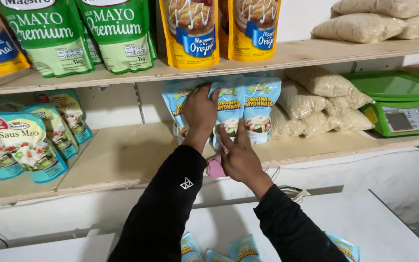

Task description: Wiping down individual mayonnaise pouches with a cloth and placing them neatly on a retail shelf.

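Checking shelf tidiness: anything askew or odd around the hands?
Nothing damaged or spilled. The light blue pouches on the lower shelf lean against each other while the left hand and right hand press on them. One oddity: a small pink object at the shelf edge; what it is, I cannot tell.

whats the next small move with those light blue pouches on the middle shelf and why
Probably nudge the pouch under the left hand upright and flush with its neighbours. The light blue pouches stand in a row on the middle shelf; the left hand grips the top of one and the right hand presses low on the next. More pouches lie on the white surface below, apparently waiting.
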